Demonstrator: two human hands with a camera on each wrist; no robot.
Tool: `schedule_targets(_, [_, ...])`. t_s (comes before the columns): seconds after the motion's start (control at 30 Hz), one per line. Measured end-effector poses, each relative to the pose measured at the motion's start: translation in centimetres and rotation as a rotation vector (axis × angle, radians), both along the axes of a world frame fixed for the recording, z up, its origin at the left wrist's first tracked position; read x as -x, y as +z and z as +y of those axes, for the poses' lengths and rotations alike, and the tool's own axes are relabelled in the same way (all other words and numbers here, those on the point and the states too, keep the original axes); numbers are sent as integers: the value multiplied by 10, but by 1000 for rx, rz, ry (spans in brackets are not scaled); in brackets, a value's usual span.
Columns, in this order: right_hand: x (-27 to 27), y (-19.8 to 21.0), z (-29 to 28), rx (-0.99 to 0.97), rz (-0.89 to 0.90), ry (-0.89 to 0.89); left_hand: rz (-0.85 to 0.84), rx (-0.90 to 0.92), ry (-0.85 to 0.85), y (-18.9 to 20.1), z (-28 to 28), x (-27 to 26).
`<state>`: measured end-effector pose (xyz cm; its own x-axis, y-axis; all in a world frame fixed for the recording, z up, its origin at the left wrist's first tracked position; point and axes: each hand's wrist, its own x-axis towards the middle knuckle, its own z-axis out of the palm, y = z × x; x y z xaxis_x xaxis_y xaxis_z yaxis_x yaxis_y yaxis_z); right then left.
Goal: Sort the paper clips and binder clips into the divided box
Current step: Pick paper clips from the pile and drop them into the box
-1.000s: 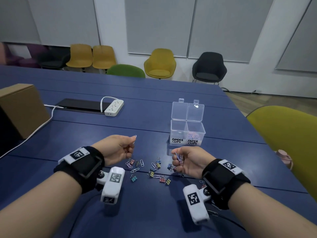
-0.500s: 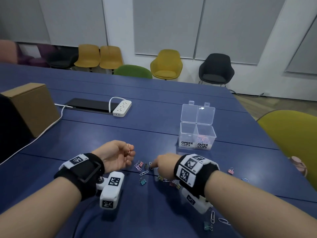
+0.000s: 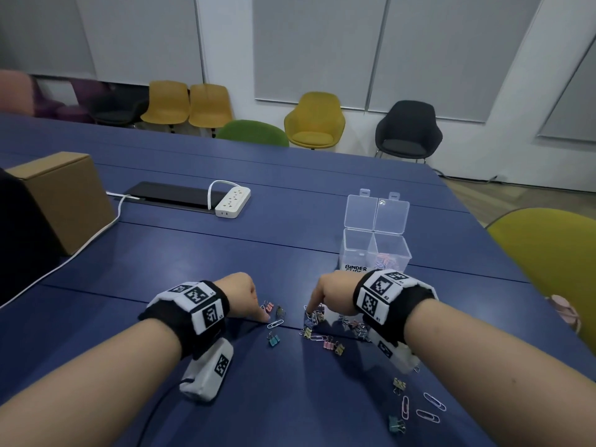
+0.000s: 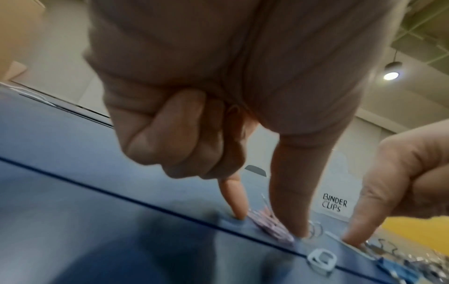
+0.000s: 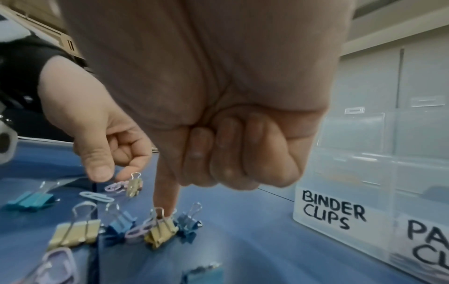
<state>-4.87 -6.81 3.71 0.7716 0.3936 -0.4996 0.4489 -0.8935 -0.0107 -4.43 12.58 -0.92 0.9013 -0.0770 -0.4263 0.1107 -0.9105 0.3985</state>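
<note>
Pastel paper clips and binder clips lie scattered on the blue table (image 3: 193, 269). My left hand (image 3: 263, 316) is palm down, and its index finger and thumb pinch pink paper clips (image 4: 279, 229) against the table; the other fingers are curled. A white paper clip (image 3: 275, 324) lies just beside it. My right hand (image 3: 310, 309) points its index finger (image 5: 167, 192) down onto the pile by a yellow binder clip (image 5: 161, 234). Its other three fingers are curled tight into the palm. The clear divided box (image 3: 354, 250) stands open behind, with paper clips (image 3: 387, 261) in its right compartment.
More clips (image 3: 416, 404) lie loose near my right forearm. A cardboard box (image 3: 64, 201) stands at the left, with a white power strip (image 3: 233, 201) and its cable behind it. A yellow-green chair (image 3: 548, 253) is at the table's right edge.
Both hands were raised with clips at their fingertips. They have turned palm down and dropped onto the clip pile, the right first, then the left.
</note>
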Motion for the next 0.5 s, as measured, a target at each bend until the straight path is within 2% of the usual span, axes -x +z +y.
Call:
schedule_targets(0.13, [0,0,-3,-32,1,-5,9,-61,-19,-4,-11,-1])
schedule_targets(0.23, [1,-6,-4,-77,-78,-7,-18,-101,-51,-3,-18,-2])
schedule_targets(0.4, [2,-18,-3,-69,-55,30,-58,-123,-111,-2,-22,-3])
schedule_targets(0.5, [1,-24,-3,-78,-113,68,-66,-113,-132,-4,-24,-2])
